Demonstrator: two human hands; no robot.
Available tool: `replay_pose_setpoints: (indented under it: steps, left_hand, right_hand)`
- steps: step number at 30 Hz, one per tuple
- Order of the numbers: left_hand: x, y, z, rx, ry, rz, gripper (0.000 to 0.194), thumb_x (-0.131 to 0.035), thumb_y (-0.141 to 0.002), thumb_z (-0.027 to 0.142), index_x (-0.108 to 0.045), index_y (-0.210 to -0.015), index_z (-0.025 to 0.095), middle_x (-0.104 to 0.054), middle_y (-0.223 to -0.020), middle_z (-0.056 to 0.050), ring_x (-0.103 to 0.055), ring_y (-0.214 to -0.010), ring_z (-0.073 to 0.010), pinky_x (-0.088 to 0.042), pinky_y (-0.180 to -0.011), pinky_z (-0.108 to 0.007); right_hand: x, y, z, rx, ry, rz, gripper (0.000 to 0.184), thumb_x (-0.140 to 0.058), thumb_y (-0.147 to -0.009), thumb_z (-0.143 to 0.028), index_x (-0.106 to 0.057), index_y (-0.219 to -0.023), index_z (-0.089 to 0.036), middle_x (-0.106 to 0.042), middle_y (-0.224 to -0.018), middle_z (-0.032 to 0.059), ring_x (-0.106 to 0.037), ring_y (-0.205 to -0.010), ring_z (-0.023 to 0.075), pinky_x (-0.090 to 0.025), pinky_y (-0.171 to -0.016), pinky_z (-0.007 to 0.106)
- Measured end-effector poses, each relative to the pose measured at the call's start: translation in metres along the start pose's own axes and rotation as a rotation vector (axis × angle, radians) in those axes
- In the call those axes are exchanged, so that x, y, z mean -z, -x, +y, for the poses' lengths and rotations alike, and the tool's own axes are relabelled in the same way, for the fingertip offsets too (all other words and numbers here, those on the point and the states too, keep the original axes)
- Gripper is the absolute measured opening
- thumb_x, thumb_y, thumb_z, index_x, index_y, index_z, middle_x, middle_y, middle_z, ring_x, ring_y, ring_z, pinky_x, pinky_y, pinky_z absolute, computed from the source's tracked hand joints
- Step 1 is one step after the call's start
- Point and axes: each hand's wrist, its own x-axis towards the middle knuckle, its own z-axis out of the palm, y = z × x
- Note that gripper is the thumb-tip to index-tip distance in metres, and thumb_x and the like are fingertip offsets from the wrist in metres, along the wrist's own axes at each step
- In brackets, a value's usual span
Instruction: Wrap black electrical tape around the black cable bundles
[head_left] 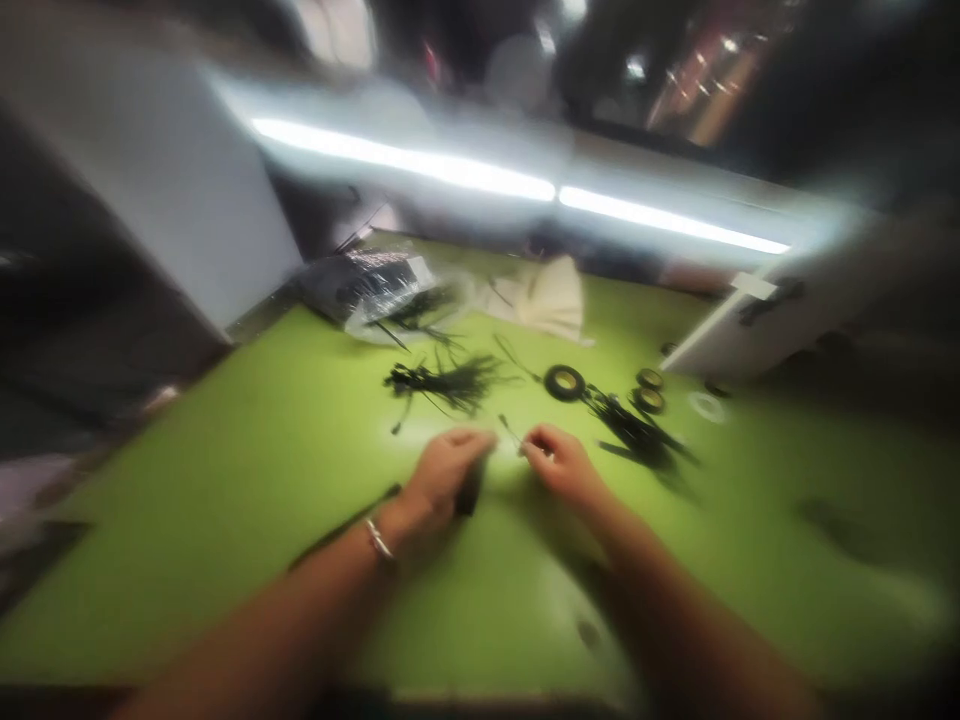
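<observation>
In the head view my right hand [566, 465] is closed, thumb and finger pinching a thin dark wire [512, 432] whose small dark tip points toward my left hand. My left hand [450, 465] is closed too, its fingertips a short gap from that wire. Below its palm shows a black piece [469, 490]; blur hides its kind and what the fingers grip. Behind my left wrist, a black cable [345, 525] runs along the table. Beyond the hands lie a bundle of black wires [442, 382] and, at the right, a second black bundle [634, 430].
On the green table [225, 450] lie a black tape roll [565, 383], smaller rolls [648, 400] and a white ring [706, 406]. Farther back are a clear plastic bag [382, 285] with dark contents and a cream-coloured item [551, 300]. A light tube [405, 160] crosses behind.
</observation>
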Motion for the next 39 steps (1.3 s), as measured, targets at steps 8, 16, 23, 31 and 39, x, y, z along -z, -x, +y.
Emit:
replay_pose_setpoints:
  steps: [8,16,23,31,39]
  left_hand:
    - [-0.007,0.006,0.0,-0.015,-0.103,-0.043,0.038,-0.08,-0.063,0.04,-0.075,-0.09,0.013,-0.07,-0.07,-0.005,-0.057,-0.059,-0.0126,-0.041,-0.052,-0.021]
    - [0.001,0.002,-0.008,-0.041,-0.176,-0.013,0.034,-0.076,-0.066,0.045,-0.07,-0.074,0.012,-0.058,-0.056,0.0,-0.044,-0.046,-0.0075,-0.032,-0.043,-0.02]
    - [-0.001,0.004,-0.008,-0.016,-0.132,-0.036,0.037,-0.077,-0.063,0.046,-0.069,-0.072,0.011,-0.055,-0.054,0.002,-0.042,-0.046,-0.0075,-0.032,-0.043,-0.02]
    - [-0.003,0.005,-0.008,-0.007,-0.142,-0.024,0.034,-0.076,-0.066,0.045,-0.069,-0.073,0.013,-0.054,-0.049,0.002,-0.043,-0.042,-0.0077,-0.031,-0.04,-0.02]
    - [-0.007,0.011,-0.005,-0.123,-0.325,-0.062,0.033,-0.074,-0.068,0.046,-0.069,-0.068,0.013,-0.058,-0.053,0.0,-0.048,-0.047,-0.0093,-0.037,-0.044,-0.021]
  right_hand:
    - [-0.005,0.008,-0.012,-0.085,-0.292,-0.046,0.012,-0.053,-0.078,-0.028,-0.052,-0.071,-0.019,-0.062,-0.064,-0.0013,-0.057,-0.055,0.0109,-0.045,-0.057,0.024]
    - [-0.011,0.013,-0.011,-0.008,-0.292,-0.039,0.021,-0.053,-0.083,-0.037,-0.061,-0.077,-0.018,-0.047,-0.05,-0.0058,-0.042,-0.048,0.0087,-0.037,-0.048,0.021]
    - [-0.005,0.013,-0.011,0.071,-0.184,-0.028,0.029,-0.047,-0.088,-0.036,-0.068,-0.079,-0.018,-0.049,-0.054,-0.0034,-0.044,-0.051,0.0096,-0.037,-0.052,0.022]
    - [-0.009,0.014,-0.013,0.029,-0.139,0.049,0.018,-0.055,-0.082,-0.03,-0.067,-0.078,-0.018,-0.055,-0.056,-0.0028,-0.047,-0.052,0.0101,-0.039,-0.053,0.022]
    - [-0.005,0.009,-0.022,-0.092,-0.29,-0.064,0.019,-0.061,-0.076,-0.035,-0.063,-0.068,-0.017,-0.057,-0.056,-0.0022,-0.048,-0.053,0.0099,-0.04,-0.054,0.023]
